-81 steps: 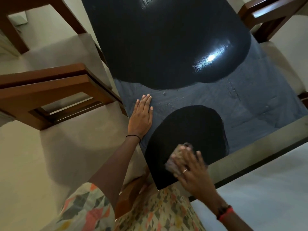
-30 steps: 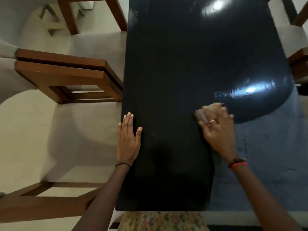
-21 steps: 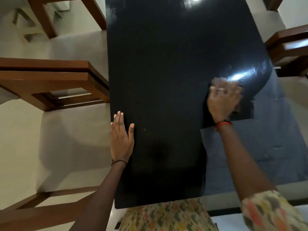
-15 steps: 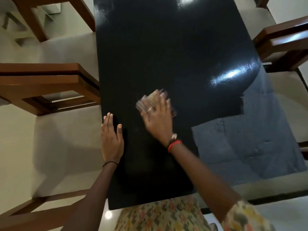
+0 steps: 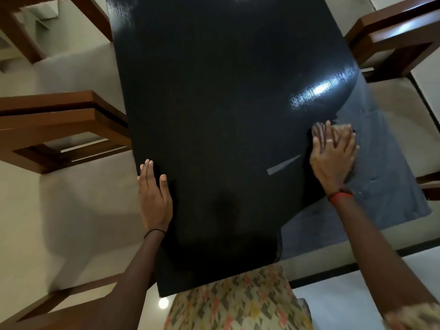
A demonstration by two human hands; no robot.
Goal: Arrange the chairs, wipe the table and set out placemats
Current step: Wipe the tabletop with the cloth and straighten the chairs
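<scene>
A long glossy black table [image 5: 214, 103] fills the middle of the head view. My left hand [image 5: 153, 196] lies flat and open on its left edge. My right hand [image 5: 333, 153] presses a light cloth [image 5: 344, 131] onto the right side of the tabletop, where the dark wiped area meets a duller grey-blue patch [image 5: 385, 186]. Only a bit of the cloth shows past my fingers. Wooden chairs with pale seats stand at the left [image 5: 59, 129] and at the right [image 5: 400, 36].
Another wooden chair back [image 5: 42, 313] crosses the lower left corner, and a further chair frame [image 5: 21, 25] sits at the top left. The pale floor [image 5: 28, 246] shows beside the table. My patterned clothing [image 5: 238, 303] is at the table's near end.
My right hand has swept the cloth from the left-middle of the table over to its right side. The dark wiped area has grown. My left hand stays flat on the left edge.
</scene>
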